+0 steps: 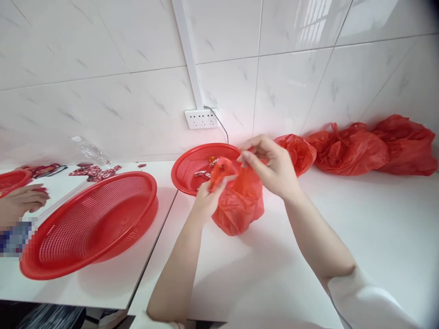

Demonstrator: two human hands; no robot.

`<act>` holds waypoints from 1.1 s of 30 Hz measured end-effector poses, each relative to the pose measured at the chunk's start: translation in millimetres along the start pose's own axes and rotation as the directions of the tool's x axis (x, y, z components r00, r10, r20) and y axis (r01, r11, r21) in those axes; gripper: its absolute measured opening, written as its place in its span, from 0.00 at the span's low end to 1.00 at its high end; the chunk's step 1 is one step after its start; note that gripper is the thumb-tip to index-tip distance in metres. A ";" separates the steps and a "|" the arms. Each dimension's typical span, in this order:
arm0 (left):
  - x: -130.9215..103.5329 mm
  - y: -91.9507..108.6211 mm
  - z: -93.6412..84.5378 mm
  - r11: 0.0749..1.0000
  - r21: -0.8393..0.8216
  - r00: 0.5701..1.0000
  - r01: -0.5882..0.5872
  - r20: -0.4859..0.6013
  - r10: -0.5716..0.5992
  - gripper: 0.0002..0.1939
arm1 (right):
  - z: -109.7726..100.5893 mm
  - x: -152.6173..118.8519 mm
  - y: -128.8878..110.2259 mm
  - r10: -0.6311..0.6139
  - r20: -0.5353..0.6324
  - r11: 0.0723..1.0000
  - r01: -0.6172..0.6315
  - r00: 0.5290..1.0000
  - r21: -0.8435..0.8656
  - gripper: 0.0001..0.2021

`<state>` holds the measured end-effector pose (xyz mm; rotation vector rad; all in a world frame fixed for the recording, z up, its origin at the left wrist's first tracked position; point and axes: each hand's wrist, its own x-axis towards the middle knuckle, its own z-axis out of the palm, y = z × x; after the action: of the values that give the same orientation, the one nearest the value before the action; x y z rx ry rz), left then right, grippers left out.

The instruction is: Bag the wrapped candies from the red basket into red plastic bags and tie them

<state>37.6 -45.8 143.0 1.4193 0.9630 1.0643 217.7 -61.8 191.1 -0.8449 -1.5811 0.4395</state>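
Note:
A small red plastic bag (238,205) stands filled on the white table (360,228), in front of me. My left hand (206,201) grips its left handle near the top. My right hand (272,167) pinches the other handle above the bag's mouth. Right behind the bag sits a red mesh basket (192,167) with a few small wrapped items inside.
A larger red mesh basket (89,224) sits tilted at the left, over the gap between two tables. Several tied red bags (353,148) lie along the tiled wall at the right. Another person's hand (22,201) rests at the far left near small red packets (94,172). A wall socket (201,118) is behind.

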 end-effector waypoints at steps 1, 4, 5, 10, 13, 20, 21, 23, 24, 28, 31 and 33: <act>5.0 -1.6 -2.9 0.999 -0.051 0.999 -0.010 -0.032 0.009 0.17 | -5.7 -0.1 5.9 -0.019 -0.083 0.998 0.014 0.996 -0.066 0.07; 17.3 -8.7 -11.0 0.983 -0.178 0.996 -0.051 -0.086 0.036 0.20 | -18.3 -7.0 31.4 -0.051 -0.316 0.989 0.005 0.947 -0.146 0.10; 20.7 -11.4 -12.6 0.972 -0.228 0.995 -0.048 -0.093 0.027 0.21 | -19.3 -12.2 42.1 -0.045 -0.382 0.990 -0.010 0.923 -0.143 0.12; 33.0 -22.4 -12.8 0.904 -0.421 0.991 0.071 -0.074 -0.112 0.23 | 0.6 -55.9 98.1 0.162 -0.396 0.982 -0.187 0.904 -0.025 0.32; 36.2 -25.1 -12.7 0.892 -0.445 0.992 0.082 -0.053 -0.118 0.22 | 14.8 -77.1 119.8 0.347 -0.052 0.931 -0.337 0.937 0.136 0.41; 39.3 -29.8 -18.5 0.899 -0.427 0.988 0.101 -0.063 -0.141 0.26 | 25.6 -83.2 128.1 0.471 0.212 0.806 -0.516 0.856 0.291 0.26; 40.3 -30.2 -19.0 0.890 -0.444 0.987 0.107 -0.058 -0.147 0.26 | 27.7 -82.8 127.3 0.482 0.195 0.782 -0.519 0.854 0.344 0.24; 41.3 -30.1 -20.0 0.881 -0.459 0.989 0.113 -0.031 -0.143 0.28 | 32.5 -80.7 124.8 0.490 0.152 0.742 -0.502 0.858 0.444 0.22; 40.9 -29.3 -20.6 0.888 -0.447 0.992 0.112 -0.009 -0.130 0.30 | 34.8 -78.5 123.0 0.491 0.105 0.740 -0.478 0.865 0.473 0.22; 29.5 -23.9 -22.6 0.970 -0.231 0.976 0.081 0.215 -0.031 0.37 | 38.6 -60.1 109.9 0.464 -0.207 0.843 -0.356 0.861 0.404 0.17; 15.4 -23.4 -18.0 0.990 0.058 0.899 0.132 0.413 -0.144 0.42 | 35.1 -42.7 96.1 0.453 -0.383 0.868 -0.301 0.805 0.394 0.14; 9.3 -26.7 -9.7 0.964 0.196 0.908 0.179 0.344 -0.238 0.37 | 32.6 -35.1 89.2 0.446 -0.453 0.870 -0.256 0.772 0.421 0.12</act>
<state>30.8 -31.4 117.7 1.5382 0.9160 0.5453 210.4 -22.5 98.1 -0.9039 -0.7839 0.6587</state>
